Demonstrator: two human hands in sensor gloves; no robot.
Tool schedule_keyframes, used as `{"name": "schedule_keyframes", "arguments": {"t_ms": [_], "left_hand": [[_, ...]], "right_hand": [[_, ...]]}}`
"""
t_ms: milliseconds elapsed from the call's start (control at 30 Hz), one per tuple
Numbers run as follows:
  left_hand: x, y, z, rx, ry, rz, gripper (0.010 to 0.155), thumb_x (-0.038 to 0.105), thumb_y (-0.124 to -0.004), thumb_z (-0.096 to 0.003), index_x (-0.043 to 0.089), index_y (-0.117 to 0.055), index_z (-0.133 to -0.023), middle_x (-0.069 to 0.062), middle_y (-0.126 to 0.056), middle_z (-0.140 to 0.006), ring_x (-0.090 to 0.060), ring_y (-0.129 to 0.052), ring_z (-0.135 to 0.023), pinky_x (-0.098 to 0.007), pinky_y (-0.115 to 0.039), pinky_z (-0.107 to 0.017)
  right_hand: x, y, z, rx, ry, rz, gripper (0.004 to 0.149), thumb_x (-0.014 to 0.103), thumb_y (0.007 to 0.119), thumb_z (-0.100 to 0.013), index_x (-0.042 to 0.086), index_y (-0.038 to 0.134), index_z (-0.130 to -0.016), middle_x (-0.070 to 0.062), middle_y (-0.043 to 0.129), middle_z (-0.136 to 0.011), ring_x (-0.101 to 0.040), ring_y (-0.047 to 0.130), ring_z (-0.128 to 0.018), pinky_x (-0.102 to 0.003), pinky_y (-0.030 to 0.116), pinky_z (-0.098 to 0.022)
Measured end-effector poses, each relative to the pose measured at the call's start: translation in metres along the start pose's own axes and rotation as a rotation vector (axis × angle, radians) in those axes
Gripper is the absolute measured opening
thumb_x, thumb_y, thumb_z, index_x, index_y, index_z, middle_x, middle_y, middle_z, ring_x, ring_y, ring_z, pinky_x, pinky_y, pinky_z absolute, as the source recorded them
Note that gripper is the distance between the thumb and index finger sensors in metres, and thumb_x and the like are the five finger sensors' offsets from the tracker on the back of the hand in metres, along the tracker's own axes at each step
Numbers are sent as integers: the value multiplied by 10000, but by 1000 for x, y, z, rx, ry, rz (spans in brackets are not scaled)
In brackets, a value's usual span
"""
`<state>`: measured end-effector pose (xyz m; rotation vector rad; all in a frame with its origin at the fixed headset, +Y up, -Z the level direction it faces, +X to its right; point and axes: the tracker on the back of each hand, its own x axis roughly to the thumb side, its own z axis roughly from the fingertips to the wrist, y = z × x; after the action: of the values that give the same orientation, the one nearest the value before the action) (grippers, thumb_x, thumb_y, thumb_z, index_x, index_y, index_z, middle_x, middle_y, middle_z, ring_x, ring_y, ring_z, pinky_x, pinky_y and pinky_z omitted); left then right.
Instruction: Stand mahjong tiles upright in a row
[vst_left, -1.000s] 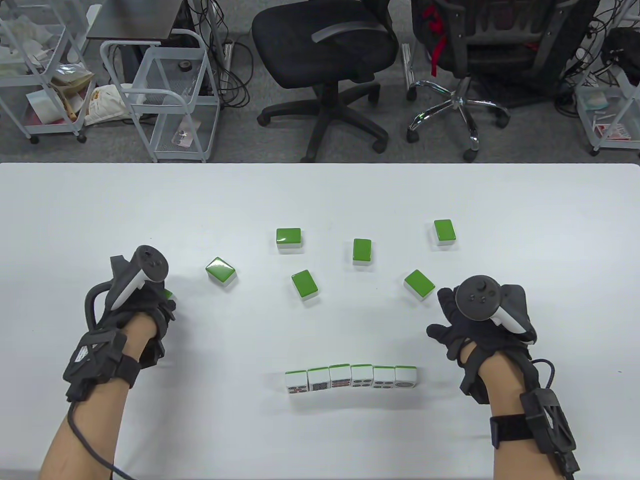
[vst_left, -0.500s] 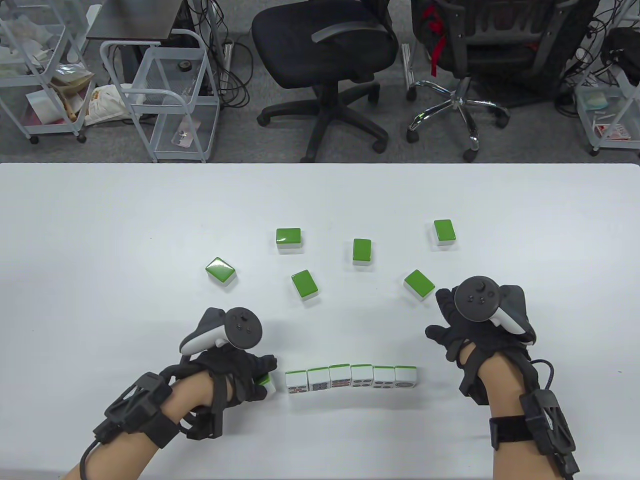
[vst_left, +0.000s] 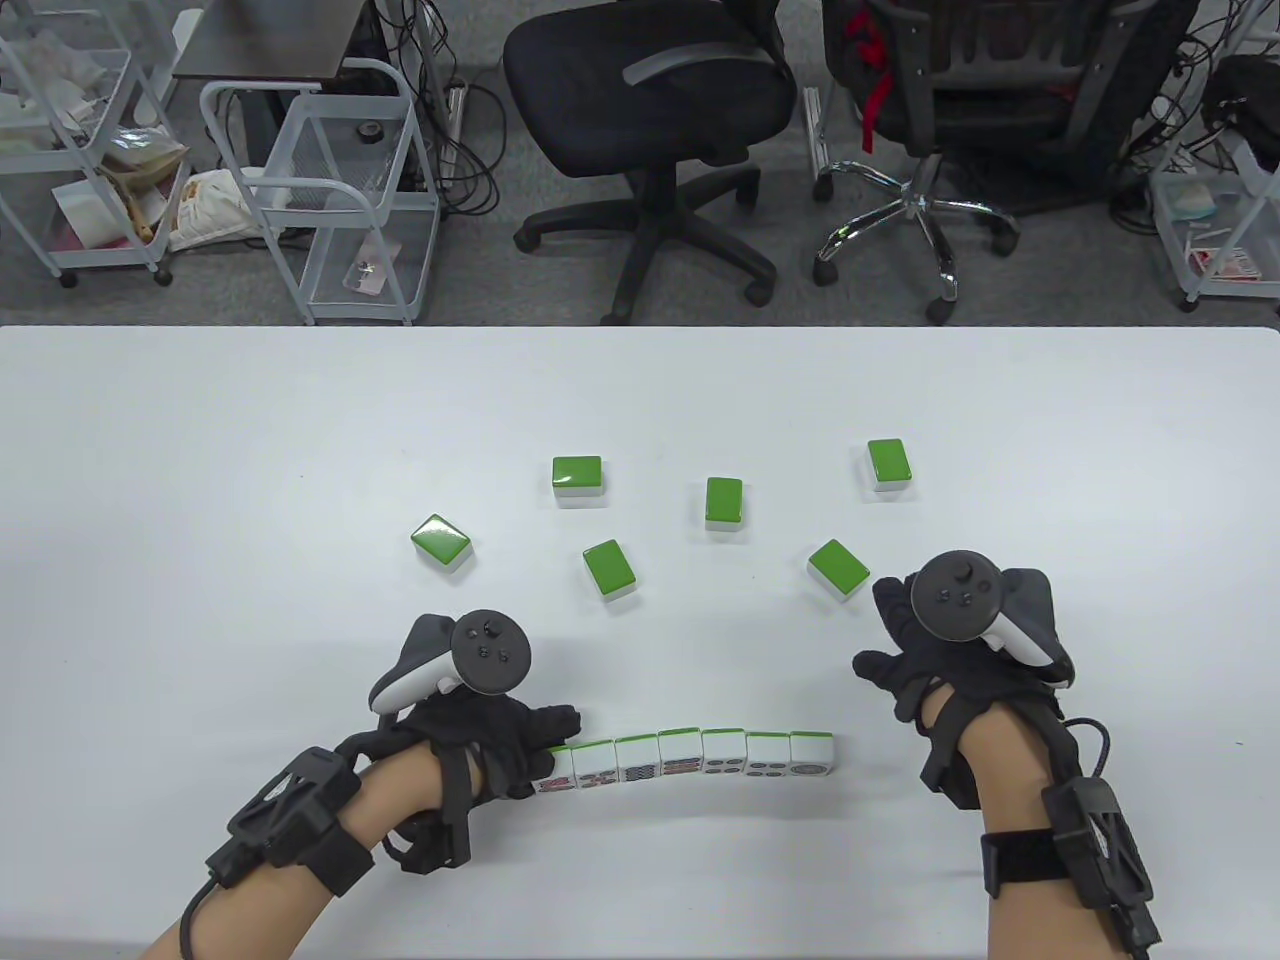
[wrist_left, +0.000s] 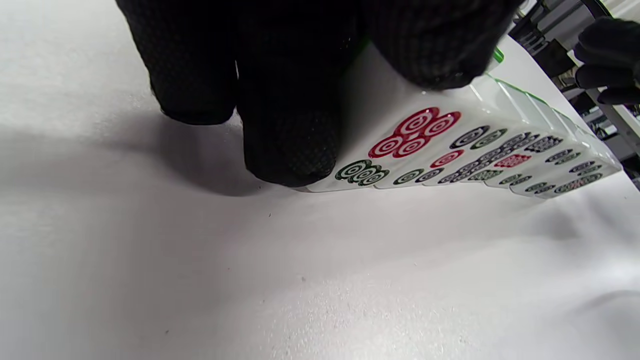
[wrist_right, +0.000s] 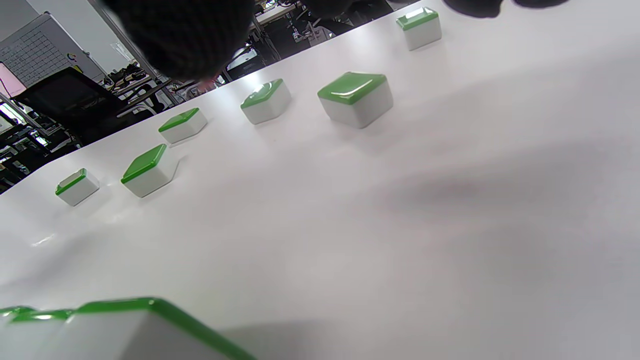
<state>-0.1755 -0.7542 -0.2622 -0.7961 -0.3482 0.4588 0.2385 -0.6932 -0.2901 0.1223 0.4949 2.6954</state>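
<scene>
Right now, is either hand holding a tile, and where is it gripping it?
The left hand grips the end tile at the row's left end, fingers on its left side and top. The right hand holds nothing.

A white table (vst_left: 200, 450) fills the lower part of the table view, its surface plain and matte. Near its front edge a row of upright tiles (vst_left: 700, 755) stands side by side, touching, patterned white faces toward the person and green backs away; the leftmost tile (vst_left: 556, 775) is partly under the left hand (vst_left: 490, 735). Farther back, six loose tiles lie flat, green backs up and well apart: one at far left (vst_left: 440, 541), two in the middle (vst_left: 577, 474) (vst_left: 610, 568), one centre-right (vst_left: 724, 501), one near the right hand (vst_left: 838, 568) and one far right (vst_left: 889, 463).
</scene>
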Motion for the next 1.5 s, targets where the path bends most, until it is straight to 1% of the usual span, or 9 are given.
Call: {"name": "schedule_keyframes", "arguments": {"t_ms": [133,233,300,433,567,700,1000,1333,1500], "left_hand": [[-2,4,4,29,6,1,681,469,-791,-278,324,-628,-924,57,-859,-920,-111,-1106,-596,-374,-882,-562],[-3,25,19,175,31,49,690,548,-727,-305,331,-579,-942,62,-802,-961,-162,-1034,-690,-414,-814,-605],[-5,49,34,382,110,-1,719,568,-709,-318,356,-495,-971,74,-679,-1044,-219,-855,-907,-477,-703,-683],[-11,77,45,553,247,-117,780,607,-677,-317,392,-351,-993,87,-403,-1139,-330,-458,-1092,-546,-502,-761],[-20,87,45,577,340,-104,810,628,-671,-316,396,-300,-998,61,-282,-1151,-364,-330,-1099,-573,-423,-768],[-31,79,30,549,416,-159,814,625,-676,-314,395,-298,-997,36,-251,-1147,-359,-282,-1097,-582,-399,-767],[-38,70,22,563,436,-218,809,626,-680,-310,400,-316,-996,33,-253,-1147,-350,-280,-1100,-579,-397,-771],[-40,70,25,565,430,-211,808,627,-680,-310,399,-321,-997,30,-254,-1148,-354,-276,-1098,-580,-394,-770],[-40,71,26,565,428,-208,808,627,-680,-310,399,-320,-997,30,-249,-1147,-356,-273,-1097,-580,-392,-770]], "right_hand": [[1,-1,0,-4,-8,4,808,440,803,-342,85,454,-979,-290,346,-1048,-636,481,-887,-708,527,-577],[1,0,-1,-4,-11,2,807,438,803,-343,84,455,-979,-290,347,-1047,-635,482,-887,-710,527,-576],[3,0,-1,1,-17,6,807,439,804,-343,84,455,-979,-289,347,-1047,-636,483,-886,-708,527,-577],[6,0,-3,-13,-28,14,805,435,807,-341,86,459,-978,-288,353,-1047,-639,485,-883,-707,532,-576],[6,4,-4,-1,-18,16,808,436,806,-342,86,453,-979,-288,351,-1047,-626,490,-892,-706,531,-577],[8,6,-6,-9,-16,27,814,438,803,-343,88,437,-980,-287,349,-1047,-637,481,-885,-705,532,-577],[14,6,-8,-72,-46,49,775,384,797,-350,97,444,-976,-271,371,-1049,-617,494,-895,-701,537,-583],[-9,-30,-11,-311,-12,103,665,218,838,-332,140,589,-944,-214,527,-1043,-574,632,-888,-680,610,-579],[16,-11,-47,-170,-176,281,700,204,877,-310,208,579,-944,-150,491,-1067,-542,597,-928,-675,607,-600]]}}
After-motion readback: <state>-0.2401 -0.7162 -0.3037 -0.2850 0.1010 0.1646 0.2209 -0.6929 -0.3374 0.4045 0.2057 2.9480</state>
